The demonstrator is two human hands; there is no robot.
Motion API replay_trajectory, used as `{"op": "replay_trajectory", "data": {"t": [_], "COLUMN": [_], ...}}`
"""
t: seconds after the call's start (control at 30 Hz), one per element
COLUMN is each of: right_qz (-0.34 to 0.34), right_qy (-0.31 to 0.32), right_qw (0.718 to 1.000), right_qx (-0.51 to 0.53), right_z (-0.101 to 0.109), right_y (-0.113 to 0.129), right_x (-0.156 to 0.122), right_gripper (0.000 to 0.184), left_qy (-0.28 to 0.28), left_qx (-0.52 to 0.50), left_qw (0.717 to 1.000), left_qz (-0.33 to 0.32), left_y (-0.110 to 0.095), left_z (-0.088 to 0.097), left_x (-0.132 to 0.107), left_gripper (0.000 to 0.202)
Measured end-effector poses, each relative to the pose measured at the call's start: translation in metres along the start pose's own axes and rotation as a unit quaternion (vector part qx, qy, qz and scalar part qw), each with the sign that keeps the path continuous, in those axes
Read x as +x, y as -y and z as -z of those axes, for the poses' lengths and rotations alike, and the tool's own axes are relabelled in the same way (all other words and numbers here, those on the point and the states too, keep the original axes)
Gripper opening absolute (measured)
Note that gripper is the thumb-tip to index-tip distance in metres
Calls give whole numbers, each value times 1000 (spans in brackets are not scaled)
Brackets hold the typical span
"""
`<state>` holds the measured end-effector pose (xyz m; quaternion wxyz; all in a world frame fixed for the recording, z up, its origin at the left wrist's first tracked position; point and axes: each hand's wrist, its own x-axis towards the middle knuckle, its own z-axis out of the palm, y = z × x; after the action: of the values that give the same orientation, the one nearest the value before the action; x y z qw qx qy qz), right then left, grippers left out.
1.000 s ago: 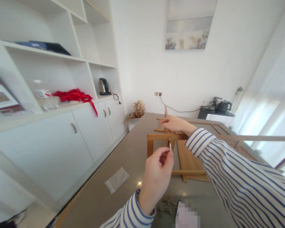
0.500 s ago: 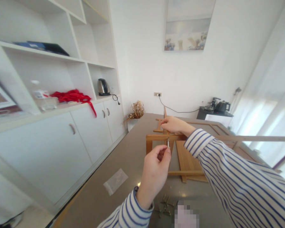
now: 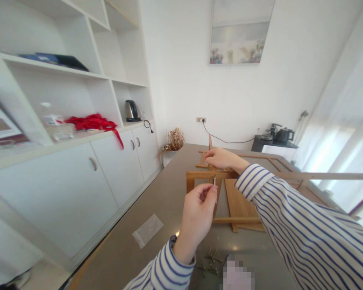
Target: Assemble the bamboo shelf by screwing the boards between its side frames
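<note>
Silvery rod (image 3: 215, 182) juts upward from the left fingers (image 3: 212, 193).

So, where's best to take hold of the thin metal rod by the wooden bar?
Likely the lower end of the thin metal rod, pinched from the near side, below the wooden bar: it points upward with its top at the bar, so holding low leaves that end uncovered. The left grip pinches there.

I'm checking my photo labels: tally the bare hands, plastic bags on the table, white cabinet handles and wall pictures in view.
Bare hands: 2
Plastic bag: 1
Cabinet handles: 3
Wall picture: 1
Total: 7
</note>
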<state>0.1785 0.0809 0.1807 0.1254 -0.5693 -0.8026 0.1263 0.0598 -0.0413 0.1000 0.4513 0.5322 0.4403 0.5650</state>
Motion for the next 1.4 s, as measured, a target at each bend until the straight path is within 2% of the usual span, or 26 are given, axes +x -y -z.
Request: {"op": "replay_trajectory", "data": {"t": [0.13, 0.27, 0.53, 0.7, 0.87, 1.13, 1.4], "right_qz": [1, 5, 10, 8, 9, 11, 16], "right_qy": [-1, -7, -13, -9, -9, -13, -14], "right_qw": [1000, 1000, 1000, 1000, 1000, 1000, 1000], "right_qx": [-2, -3, -7, -6, -4, 2, 5], "right_z": [0, -1, -2, -2, -1, -1, -1], "right_y": [-1, -2, -3, -3, -3, -4, -3], "right_x": [1, 2, 2, 2, 2, 2, 1], "right_gripper": [32, 31, 30, 29, 30, 30, 30], "left_qy": [31, 41, 3, 22, 19, 56, 85], "left_qx": [-134, -184, -146, -146, -122, -156, -184], "left_qw": [985, 974, 982, 980, 988, 969, 960], "left_qz": [102, 127, 120, 130, 95, 181, 192], "left_y": [-11, -16, -12, -12, -12, -13, -15], "left_z": [-1, -4, -10, -9, -9, -5, 0], "left_x": [-1, -4, -2, -2, 1, 1, 4], "left_gripper": [19, 23, 16, 18, 19, 24, 26]}}
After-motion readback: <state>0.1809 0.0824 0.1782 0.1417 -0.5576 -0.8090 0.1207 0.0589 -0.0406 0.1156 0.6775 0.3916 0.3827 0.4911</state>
